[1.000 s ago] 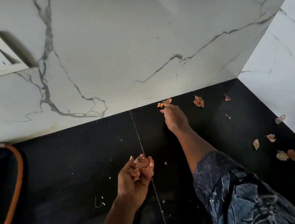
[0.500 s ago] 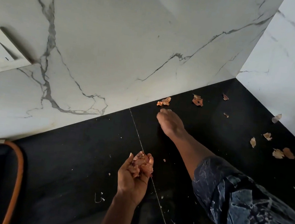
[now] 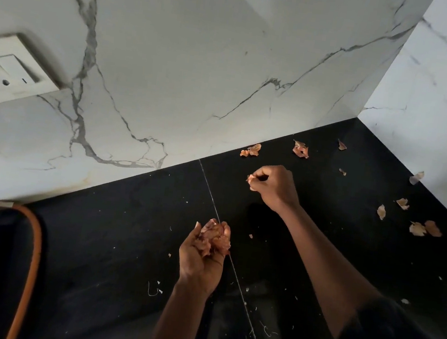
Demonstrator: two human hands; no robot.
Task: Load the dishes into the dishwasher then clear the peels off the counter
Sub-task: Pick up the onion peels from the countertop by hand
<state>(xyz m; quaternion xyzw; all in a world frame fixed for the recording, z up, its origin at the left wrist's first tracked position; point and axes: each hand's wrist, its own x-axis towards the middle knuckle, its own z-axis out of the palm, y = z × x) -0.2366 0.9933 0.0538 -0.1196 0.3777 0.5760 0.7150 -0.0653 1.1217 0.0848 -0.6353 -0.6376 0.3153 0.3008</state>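
My left hand (image 3: 201, 259) is cupped palm up over the black counter (image 3: 112, 240) and holds a bunch of reddish onion peels (image 3: 213, 238). Farther back, my right hand (image 3: 275, 187) is closed in a fist with a small peel (image 3: 250, 179) pinched at its fingertips. Loose peels lie on the counter: one pair near the back wall (image 3: 251, 149), another piece (image 3: 300, 150) beside it, and several at the right by the side wall (image 3: 424, 228). No dishes or dishwasher are in view.
Marble-look walls meet in a corner at the back right (image 3: 360, 113). A white socket plate (image 3: 8, 78) sits on the left wall. A dark appliance with an orange rim (image 3: 1, 269) stands at the counter's left. Small white crumbs (image 3: 262, 326) dot the near counter.
My right hand has pulled back from the wall and lifted, now closed on a small peel. My left hand has barely moved. The view has shifted slightly.
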